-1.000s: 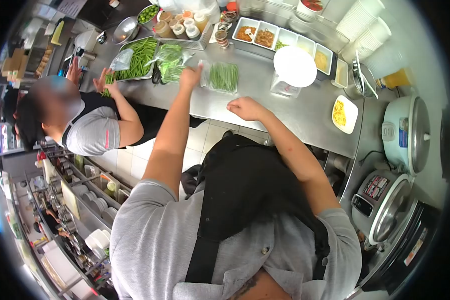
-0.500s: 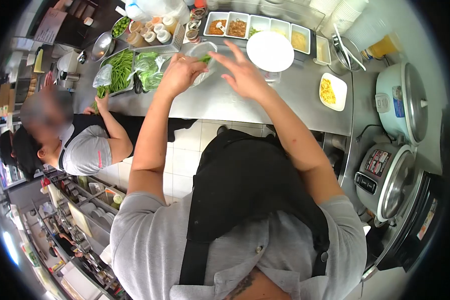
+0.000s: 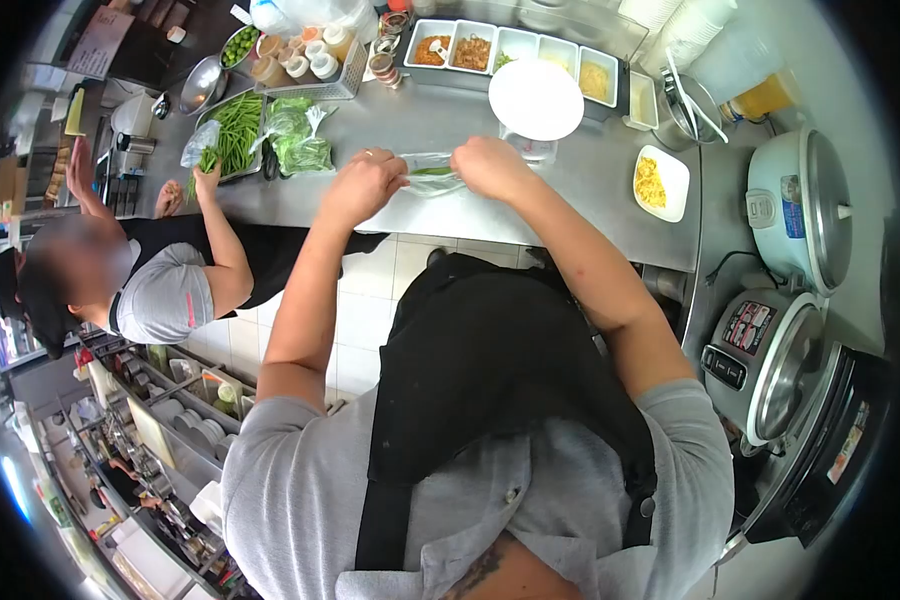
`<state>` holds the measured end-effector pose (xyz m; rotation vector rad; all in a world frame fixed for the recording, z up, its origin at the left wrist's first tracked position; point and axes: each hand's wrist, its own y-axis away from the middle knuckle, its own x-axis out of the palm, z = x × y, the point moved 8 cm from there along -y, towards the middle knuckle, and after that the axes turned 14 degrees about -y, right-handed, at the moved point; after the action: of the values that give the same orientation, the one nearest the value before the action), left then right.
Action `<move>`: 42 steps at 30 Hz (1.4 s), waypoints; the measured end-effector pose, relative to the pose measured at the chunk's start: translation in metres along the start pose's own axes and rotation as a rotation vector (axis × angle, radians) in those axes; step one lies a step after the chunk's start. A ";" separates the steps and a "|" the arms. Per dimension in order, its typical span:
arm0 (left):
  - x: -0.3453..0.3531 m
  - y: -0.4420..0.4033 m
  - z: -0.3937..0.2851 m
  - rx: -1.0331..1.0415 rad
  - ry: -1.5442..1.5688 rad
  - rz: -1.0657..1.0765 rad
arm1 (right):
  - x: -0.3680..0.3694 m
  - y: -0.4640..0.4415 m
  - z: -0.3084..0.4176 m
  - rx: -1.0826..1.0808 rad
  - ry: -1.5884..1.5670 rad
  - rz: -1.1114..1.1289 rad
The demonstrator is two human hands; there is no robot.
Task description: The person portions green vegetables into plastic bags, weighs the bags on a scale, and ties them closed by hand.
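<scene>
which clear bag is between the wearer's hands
The clear bag with green showing inside, gripped by left hand and right hand; the leafy-greens bag and the bag by the beans lie farther left.

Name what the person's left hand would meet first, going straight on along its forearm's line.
Apart from the plastic bag it holds, the left hand would cross bare counter and probably meet the small jar beside the bottle basket first, though its height above the counter is unclear.

1. Bag (image 3: 432, 184): between left hand (image 3: 367, 188) and right hand (image 3: 493, 170), near the worktop's (image 3: 620, 212) front edge.
2. Bowl (image 3: 676, 184): near the worktop's right edge.
3. Tubs (image 3: 451, 48): along the back edge, behind the plate (image 3: 536, 100).
4. Bean tray (image 3: 263, 120): left of the bagged greens (image 3: 295, 137).
</scene>
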<state>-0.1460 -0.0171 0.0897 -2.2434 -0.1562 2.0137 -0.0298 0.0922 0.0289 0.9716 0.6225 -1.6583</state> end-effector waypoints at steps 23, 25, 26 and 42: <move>-0.124 -0.165 -0.083 0.101 0.513 -0.333 | -0.163 0.046 -0.056 0.003 -0.805 -0.723; -0.105 -0.164 -0.071 0.110 0.518 -0.372 | -0.154 0.057 -0.102 0.238 -0.887 -0.722; -0.092 -0.161 -0.062 0.037 0.518 -0.361 | -0.150 0.060 -0.126 0.288 -0.897 -0.766; 0.118 0.009 -0.017 -0.481 0.599 0.000 | -0.108 0.067 -0.194 0.559 -0.559 -0.891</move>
<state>-0.1161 -0.0078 -0.0262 -3.0162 -0.6254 1.3059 0.1011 0.2837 0.0216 0.5427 0.1874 -2.8644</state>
